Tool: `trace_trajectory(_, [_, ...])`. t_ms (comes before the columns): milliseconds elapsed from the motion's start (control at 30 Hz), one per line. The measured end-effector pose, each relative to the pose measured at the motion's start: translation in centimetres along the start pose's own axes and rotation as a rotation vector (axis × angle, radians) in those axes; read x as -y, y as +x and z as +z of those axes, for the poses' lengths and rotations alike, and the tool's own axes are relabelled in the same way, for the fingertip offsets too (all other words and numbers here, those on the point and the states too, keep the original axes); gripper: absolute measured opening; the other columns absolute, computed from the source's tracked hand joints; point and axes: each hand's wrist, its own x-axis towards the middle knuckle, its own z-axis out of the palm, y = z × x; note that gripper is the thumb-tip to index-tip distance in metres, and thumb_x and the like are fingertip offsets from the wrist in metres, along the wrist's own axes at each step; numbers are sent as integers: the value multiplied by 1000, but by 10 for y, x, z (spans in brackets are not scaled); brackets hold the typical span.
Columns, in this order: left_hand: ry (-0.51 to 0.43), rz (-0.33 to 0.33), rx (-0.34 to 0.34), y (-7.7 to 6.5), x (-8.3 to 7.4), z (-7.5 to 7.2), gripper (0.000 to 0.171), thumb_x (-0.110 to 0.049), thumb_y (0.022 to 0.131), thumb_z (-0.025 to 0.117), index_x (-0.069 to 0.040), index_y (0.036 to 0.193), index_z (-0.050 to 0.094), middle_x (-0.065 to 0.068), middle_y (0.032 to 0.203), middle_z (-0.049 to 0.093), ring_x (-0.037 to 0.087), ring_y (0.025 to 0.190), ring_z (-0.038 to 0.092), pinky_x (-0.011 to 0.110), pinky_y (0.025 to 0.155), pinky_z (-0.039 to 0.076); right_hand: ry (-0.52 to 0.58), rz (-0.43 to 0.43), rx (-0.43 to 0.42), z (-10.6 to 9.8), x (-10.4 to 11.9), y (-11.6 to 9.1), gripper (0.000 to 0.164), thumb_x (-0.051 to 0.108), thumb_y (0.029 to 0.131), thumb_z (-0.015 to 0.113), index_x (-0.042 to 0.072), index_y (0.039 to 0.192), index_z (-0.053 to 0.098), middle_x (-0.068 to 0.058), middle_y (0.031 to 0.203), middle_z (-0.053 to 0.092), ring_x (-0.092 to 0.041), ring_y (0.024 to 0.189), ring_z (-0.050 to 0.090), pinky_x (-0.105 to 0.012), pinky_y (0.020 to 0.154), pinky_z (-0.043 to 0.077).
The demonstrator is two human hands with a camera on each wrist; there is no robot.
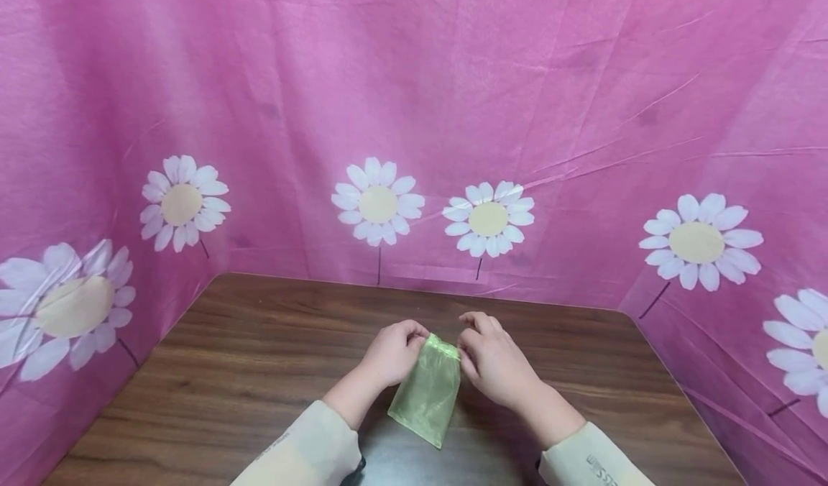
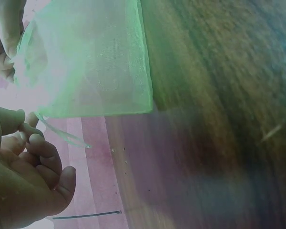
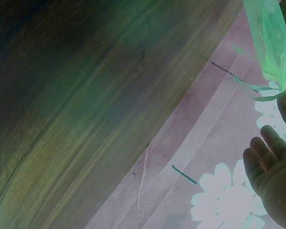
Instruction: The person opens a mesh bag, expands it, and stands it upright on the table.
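Note:
A sheer yellow-green drawstring pouch (image 1: 427, 400) is held by its gathered top, its flat body slanting down towards the near side of the table. My left hand (image 1: 392, 353) pinches the left end of the gathered neck between thumb and index finger. At the opposite end, my right hand (image 1: 494, 360) pinches the neck with thumb and index finger, its other fingers held off the fabric. A thin ribbon loop (image 2: 64, 133) sticks out near the left fingertips in the left wrist view. More ribbon (image 3: 257, 87) trails beside the right fingertips in the right wrist view.
Under the hands lies a dark wood-grain table (image 1: 272, 356) with a rounded far corner. A pink curtain (image 1: 414, 76) printed with white daisies surrounds its back and sides. Pale sleeves (image 1: 310, 446) cover both forearms.

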Motion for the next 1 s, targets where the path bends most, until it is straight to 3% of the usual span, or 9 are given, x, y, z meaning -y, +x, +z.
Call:
trace_trajectory(233, [-13, -2, -10, 1, -1, 1, 17, -10, 104, 62, -9, 117, 73, 6, 112, 75, 23, 101, 69, 46, 91, 55, -6, -1, 0, -1, 1, 1, 18, 6, 86, 74, 18, 81, 61, -16, 129, 62, -36, 114, 61, -54, 87, 54])
trace_trajectory(367, [15, 7, -19, 0, -2, 0, 16, -12, 102, 66, -13, 115, 75, -3, 96, 72, 14, 85, 64, 41, 81, 53, -5, 6, 2, -2, 2, 1, 19, 5, 86, 74, 18, 81, 61, -16, 129, 63, -37, 114, 61, -54, 86, 54])
trace_trajectory(500, [77, 31, -50, -2, -3, -1, 17, -13, 99, 70, -16, 115, 76, -9, 81, 61, 9, 74, 57, 41, 80, 47, -12, 10, 7, -2, 2, 0, 18, 6, 86, 74, 18, 81, 61, -16, 129, 63, -37, 114, 62, -55, 85, 55])
trace_trajectory(833, [132, 66, -91, -1, -6, 3, 1, -16, 96, 76, -16, 96, 75, -13, 76, 57, 6, 72, 54, 39, 80, 41, -13, 16, -27, 0, 2, 0, 18, 6, 85, 74, 18, 81, 61, -15, 129, 62, -36, 110, 62, -54, 83, 54])
trace_trajectory(1000, [147, 65, -119, -2, -5, 5, 4, -16, 95, 77, -16, 97, 74, -14, 76, 55, 5, 72, 53, 38, 79, 39, -11, 11, -43, 2, 2, 0, 18, 7, 85, 75, 17, 82, 61, -15, 129, 63, -36, 109, 62, -54, 83, 54])
